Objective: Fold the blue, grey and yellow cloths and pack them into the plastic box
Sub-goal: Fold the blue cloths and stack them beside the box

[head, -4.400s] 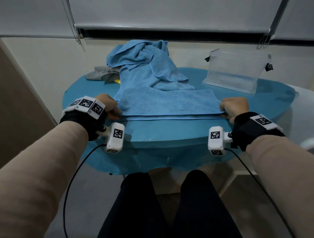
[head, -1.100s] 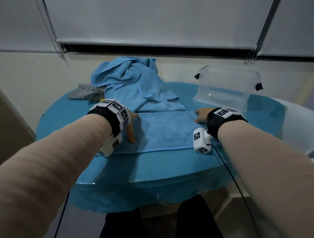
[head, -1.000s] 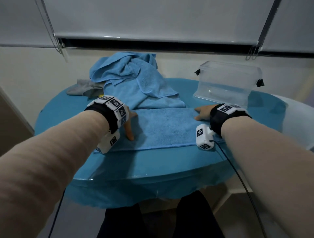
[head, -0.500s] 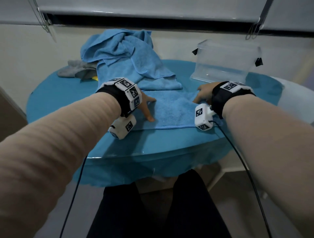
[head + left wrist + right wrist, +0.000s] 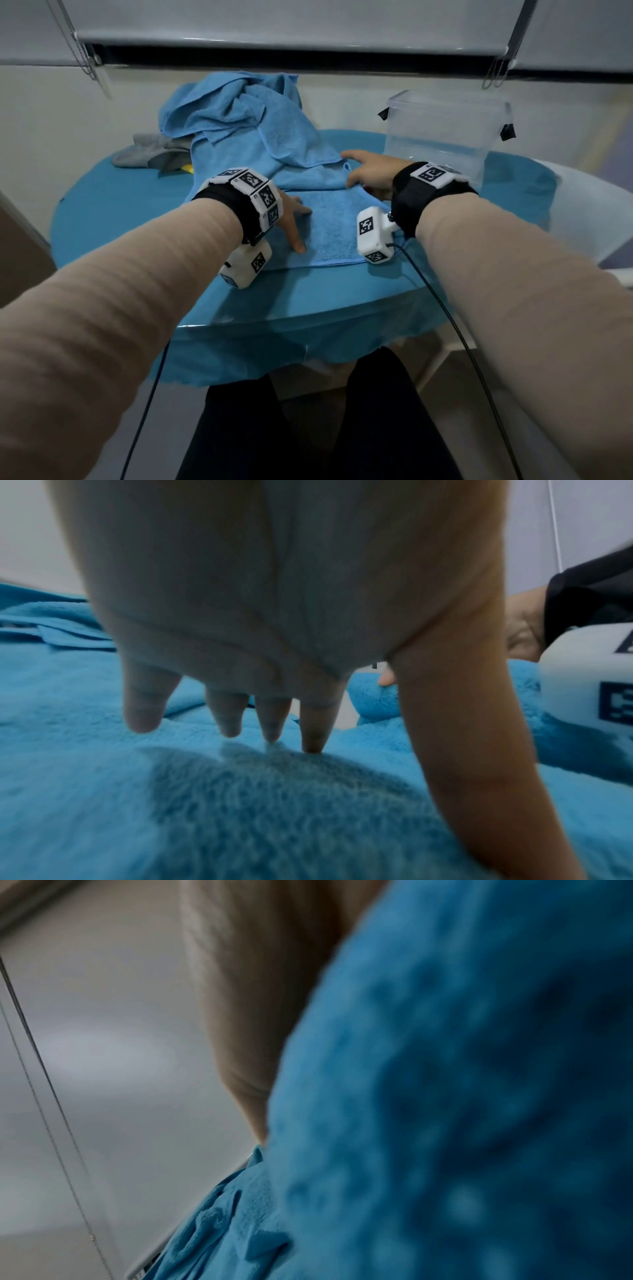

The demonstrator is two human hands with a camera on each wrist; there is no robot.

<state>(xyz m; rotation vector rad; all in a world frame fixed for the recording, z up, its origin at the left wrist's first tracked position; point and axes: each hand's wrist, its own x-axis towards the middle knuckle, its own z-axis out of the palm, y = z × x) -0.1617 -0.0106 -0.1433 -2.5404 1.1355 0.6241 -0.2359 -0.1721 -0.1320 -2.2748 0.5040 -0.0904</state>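
Observation:
The blue cloth (image 5: 329,226) lies on the round table with its near part folded into a flat strip and its far part heaped up at the back (image 5: 236,113). My left hand (image 5: 293,228) presses flat on the strip's left side, and its straight fingers (image 5: 311,723) touch the pile. My right hand (image 5: 366,171) holds the strip's right end, which curls up against its palm. In the right wrist view, blurred blue cloth (image 5: 462,1096) fills most of the picture. The grey cloth (image 5: 150,154) and a bit of the yellow cloth (image 5: 187,168) lie at the back left. The plastic box (image 5: 442,133) stands open at the back right.
A teal cover drapes the table (image 5: 120,212), and its front edge is near my knees. A wall and window blinds (image 5: 308,20) rise right behind the table. Something white and curved (image 5: 589,212) stands just past the table's right side. Cables hang from both wrist cameras.
My right hand has moved left from the strip's right end, bringing the cloth's edge with it. My left hand has shifted slightly right and stays flat on the strip.

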